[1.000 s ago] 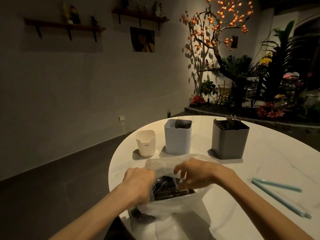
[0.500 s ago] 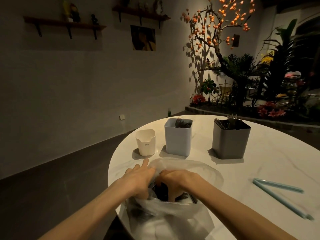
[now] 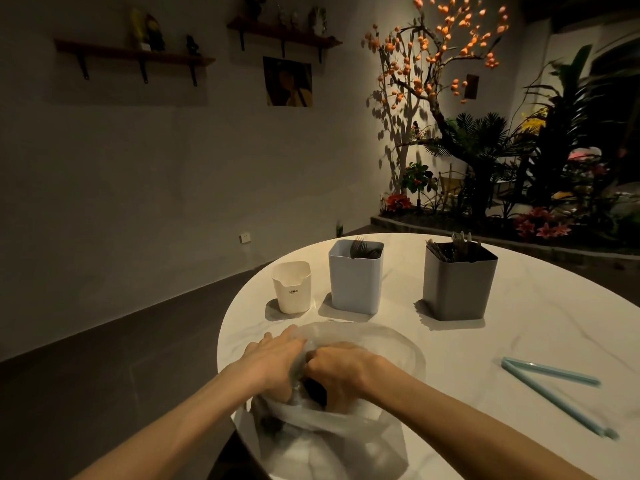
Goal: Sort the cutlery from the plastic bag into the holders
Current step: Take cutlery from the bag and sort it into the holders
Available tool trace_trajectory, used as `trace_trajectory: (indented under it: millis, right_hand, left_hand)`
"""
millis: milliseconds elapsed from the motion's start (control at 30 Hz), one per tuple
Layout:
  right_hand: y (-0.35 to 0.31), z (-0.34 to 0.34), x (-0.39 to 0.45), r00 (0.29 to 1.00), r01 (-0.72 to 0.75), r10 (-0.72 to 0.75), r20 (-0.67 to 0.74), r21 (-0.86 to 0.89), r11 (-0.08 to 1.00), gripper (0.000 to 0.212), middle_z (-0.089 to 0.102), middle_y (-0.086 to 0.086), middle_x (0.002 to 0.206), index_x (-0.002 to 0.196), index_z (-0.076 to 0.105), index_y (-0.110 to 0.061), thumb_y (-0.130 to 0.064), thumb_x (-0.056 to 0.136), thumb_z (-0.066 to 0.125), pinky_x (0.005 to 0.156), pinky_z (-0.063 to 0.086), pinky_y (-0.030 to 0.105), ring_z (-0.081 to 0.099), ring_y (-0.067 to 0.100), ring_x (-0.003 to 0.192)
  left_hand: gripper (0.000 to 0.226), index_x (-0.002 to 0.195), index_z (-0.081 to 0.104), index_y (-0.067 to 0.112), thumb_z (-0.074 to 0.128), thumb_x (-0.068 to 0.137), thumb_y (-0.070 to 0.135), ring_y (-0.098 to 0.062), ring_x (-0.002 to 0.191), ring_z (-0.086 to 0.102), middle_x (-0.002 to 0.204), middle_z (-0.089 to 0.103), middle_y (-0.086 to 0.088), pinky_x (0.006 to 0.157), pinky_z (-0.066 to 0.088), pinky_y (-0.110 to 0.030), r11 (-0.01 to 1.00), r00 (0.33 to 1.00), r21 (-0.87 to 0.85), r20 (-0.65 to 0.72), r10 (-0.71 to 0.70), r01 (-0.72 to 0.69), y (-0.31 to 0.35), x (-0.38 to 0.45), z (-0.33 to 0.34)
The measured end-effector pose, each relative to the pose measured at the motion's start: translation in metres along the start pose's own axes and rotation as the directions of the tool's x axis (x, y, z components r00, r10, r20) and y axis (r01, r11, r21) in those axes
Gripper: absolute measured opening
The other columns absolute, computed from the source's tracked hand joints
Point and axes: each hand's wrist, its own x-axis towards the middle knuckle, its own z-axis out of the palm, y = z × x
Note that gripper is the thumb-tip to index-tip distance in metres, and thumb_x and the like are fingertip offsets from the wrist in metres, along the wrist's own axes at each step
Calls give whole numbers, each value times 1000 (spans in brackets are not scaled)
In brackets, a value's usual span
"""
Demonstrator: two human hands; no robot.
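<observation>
We've gone from holding the plastic bag [image 3: 346,424] open at its mouth a second ago to plunging our right hand [image 3: 341,370] down inside it among the dark cutlery [image 3: 313,389], fingers buried so we cannot tell what they've closed on, if anything. Our left hand [image 3: 273,358] now grips the bag's rim beside it, fingers curled over the plastic. Beyond the bag the white holder [image 3: 291,287], blue-grey holder [image 3: 355,277] and dark grey holder [image 3: 457,280] wait, two already stocked, so we judge another piece is about to come out.
</observation>
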Motion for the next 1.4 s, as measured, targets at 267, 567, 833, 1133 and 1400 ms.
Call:
trace_trajectory:
  millis: [267,567,833,1133,1400]
  right_hand:
    - [-4,2,-11,1000,26,-25,13,-83,996,36,67,9,119,124,67,-12,-30,92,68,99,53,43,63,29,103]
    - [-10,-19,-16,998,0,9,55,-172,985,33,62,12,130,131,61,-9,-25,104,50,104,44,41,57,29,118]
    - [-6,-2,-18,991,-44,46,122,-16,999,36,63,15,127,127,61,-10,-32,102,49,108,42,45,58,33,115]
    - [-4,-6,-23,987,-97,103,121,-53,994,33,62,11,114,121,66,-8,-31,98,58,90,47,34,56,25,98]
    - [2,-41,-34,970,-151,176,169,-154,977,18,69,9,99,108,65,-2,-13,100,52,73,51,31,64,22,86]
  left_hand:
    - [60,128,47,27,77,76,30,-25,113,57,132,48,-1,88,53,-38,999,994,-22,100,30,-28,-1,-5,-11]
    - [77,141,46,27,82,74,39,-20,123,51,140,52,3,101,49,-36,969,996,-231,8,88,-84,-6,-9,-23]
    - [80,143,45,23,77,77,55,-21,127,50,144,51,-1,105,47,-40,972,999,-234,18,38,-32,2,-12,-10]
    - [79,142,41,30,80,75,49,-23,127,49,142,49,3,102,46,-40,994,999,-104,-29,16,-19,1,-19,-4]
    - [101,154,33,32,89,70,41,-20,136,44,152,45,5,113,41,-39,970,999,-239,-16,39,-42,-11,-21,-37]
